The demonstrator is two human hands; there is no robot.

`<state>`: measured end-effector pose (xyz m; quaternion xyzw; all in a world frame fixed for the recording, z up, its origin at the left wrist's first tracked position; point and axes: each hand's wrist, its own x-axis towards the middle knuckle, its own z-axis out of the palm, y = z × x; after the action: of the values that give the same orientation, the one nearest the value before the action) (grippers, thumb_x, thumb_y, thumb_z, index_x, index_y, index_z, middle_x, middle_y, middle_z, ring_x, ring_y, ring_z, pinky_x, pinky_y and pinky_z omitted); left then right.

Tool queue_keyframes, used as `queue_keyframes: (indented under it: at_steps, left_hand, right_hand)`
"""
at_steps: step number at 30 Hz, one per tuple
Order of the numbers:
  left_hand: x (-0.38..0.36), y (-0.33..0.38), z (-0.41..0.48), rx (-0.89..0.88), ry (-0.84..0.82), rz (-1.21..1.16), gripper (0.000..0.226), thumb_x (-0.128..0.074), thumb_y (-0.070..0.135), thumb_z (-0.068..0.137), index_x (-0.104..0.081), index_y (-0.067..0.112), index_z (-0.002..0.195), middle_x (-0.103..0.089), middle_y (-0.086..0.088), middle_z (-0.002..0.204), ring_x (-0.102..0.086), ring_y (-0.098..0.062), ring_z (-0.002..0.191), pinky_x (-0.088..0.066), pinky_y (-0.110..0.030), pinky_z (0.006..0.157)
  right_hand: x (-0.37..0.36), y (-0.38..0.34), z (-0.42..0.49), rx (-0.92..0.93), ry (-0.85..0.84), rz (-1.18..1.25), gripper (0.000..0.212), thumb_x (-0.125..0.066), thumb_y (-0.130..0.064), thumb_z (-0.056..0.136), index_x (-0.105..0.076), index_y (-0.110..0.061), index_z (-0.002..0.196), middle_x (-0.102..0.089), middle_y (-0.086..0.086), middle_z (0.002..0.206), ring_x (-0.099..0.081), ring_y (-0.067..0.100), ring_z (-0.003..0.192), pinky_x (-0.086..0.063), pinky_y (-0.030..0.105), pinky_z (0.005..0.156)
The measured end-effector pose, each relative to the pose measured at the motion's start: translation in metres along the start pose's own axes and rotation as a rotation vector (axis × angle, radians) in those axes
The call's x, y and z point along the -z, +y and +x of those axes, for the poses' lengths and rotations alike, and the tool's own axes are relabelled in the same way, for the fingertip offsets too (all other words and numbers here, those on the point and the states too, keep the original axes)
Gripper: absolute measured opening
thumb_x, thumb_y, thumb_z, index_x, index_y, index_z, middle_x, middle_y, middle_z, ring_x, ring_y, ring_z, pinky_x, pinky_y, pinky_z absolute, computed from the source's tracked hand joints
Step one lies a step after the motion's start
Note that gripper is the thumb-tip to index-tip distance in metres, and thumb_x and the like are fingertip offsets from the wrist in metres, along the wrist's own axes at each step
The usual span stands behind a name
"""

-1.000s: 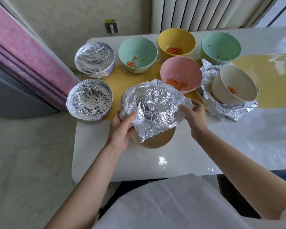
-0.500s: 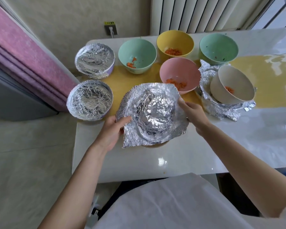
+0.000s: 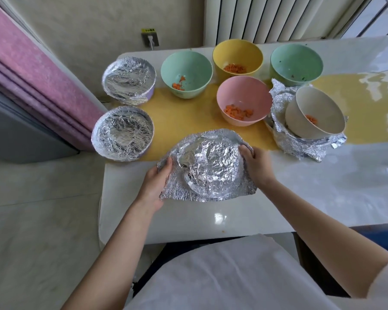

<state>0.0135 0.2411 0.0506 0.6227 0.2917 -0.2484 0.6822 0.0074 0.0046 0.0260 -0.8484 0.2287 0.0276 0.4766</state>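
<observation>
The foil sheet [image 3: 208, 168] lies crumpled between the two hands, pressed into a round hollow over something beneath it that is hidden from view. It sits on the white desk [image 3: 233, 215], at the near edge of a yellow mat [image 3: 188, 113].

The left hand [image 3: 157, 182] grasps the sheet's left border, with its fingertips curled onto the foil. The right hand [image 3: 255, 164] grasps the right side, its fingers bent over the rim of the hollow.

Just beyond the right hand stands a pink bowl [image 3: 233, 90] with diced carrot in its bottom. To the outer side of that hand, a beige bowl [image 3: 300, 108] leans tilted in a loose nest of foil [image 3: 300, 146], with a few carrot bits inside it.

Beyond the left hand, toward its outer side, a foil-covered bowl [image 3: 123, 133] stands near the desk's edge, and a second covered bowl [image 3: 129, 80] stands farther off behind it.

Farthest from both hands runs a back row: a mint bowl [image 3: 188, 63] with a little carrot, a yellow bowl [image 3: 235, 50] with more, and a green bowl [image 3: 296, 61] with dark specks.
</observation>
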Motion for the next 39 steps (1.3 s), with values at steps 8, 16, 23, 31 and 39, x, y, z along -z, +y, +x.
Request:
queue_keyframes:
  at_steps: [8,16,23,31,39]
  left_hand:
    - [-0.001,-0.012,0.014,-0.221,0.166,0.208,0.034,-0.049,0.034,0.096,-0.042,0.016,0.069,-0.031,0.002,0.054,-0.029,-0.011,0.048,-0.022,-0.024,0.044]
    - [-0.012,-0.029,0.027,-0.464,0.430,0.411,0.024,-0.038,0.021,0.101,-0.051,0.001,0.095,-0.054,-0.008,0.085,-0.048,-0.022,0.076,-0.026,-0.028,0.060]
    - [-0.011,-0.041,0.043,-0.370,0.408,0.424,0.026,-0.035,0.021,0.101,-0.045,0.002,0.085,-0.046,-0.004,0.069,-0.042,-0.025,0.073,-0.020,-0.031,0.058]
    - [-0.011,-0.043,0.049,-0.375,0.342,0.392,0.023,-0.033,0.019,0.102,-0.048,0.005,0.090,-0.053,-0.007,0.079,-0.046,-0.023,0.079,-0.025,-0.028,0.060]
    - [-0.009,-0.043,0.051,-0.378,0.310,0.394,0.023,-0.033,0.018,0.102,-0.049,0.006,0.091,-0.055,-0.012,0.087,-0.047,-0.022,0.081,-0.025,-0.026,0.060]
  right_hand:
    - [-0.004,0.013,-0.002,0.020,0.061,-0.204,0.040,-0.035,-0.035,0.101,-0.044,-0.007,0.073,-0.055,0.020,0.073,-0.049,0.035,0.073,-0.027,0.035,0.060]
    - [-0.014,0.016,-0.003,-0.010,0.026,-0.291,0.041,-0.037,-0.041,0.099,-0.050,-0.006,0.081,-0.062,0.024,0.085,-0.055,0.041,0.081,-0.032,0.037,0.060]
    - [-0.014,0.019,-0.001,-0.070,-0.002,-0.294,0.049,-0.039,-0.046,0.097,-0.038,-0.014,0.060,-0.048,0.006,0.062,-0.049,0.032,0.070,-0.031,0.035,0.059]
    - [-0.021,0.028,-0.002,-0.116,-0.023,-0.235,0.047,-0.034,-0.042,0.100,-0.051,-0.006,0.074,-0.064,0.025,0.090,-0.057,0.039,0.088,-0.034,0.035,0.066]
    - [-0.020,0.025,-0.001,-0.107,-0.025,-0.301,0.045,-0.032,-0.039,0.101,-0.052,-0.007,0.076,-0.063,0.025,0.090,-0.057,0.039,0.087,-0.032,0.032,0.064]
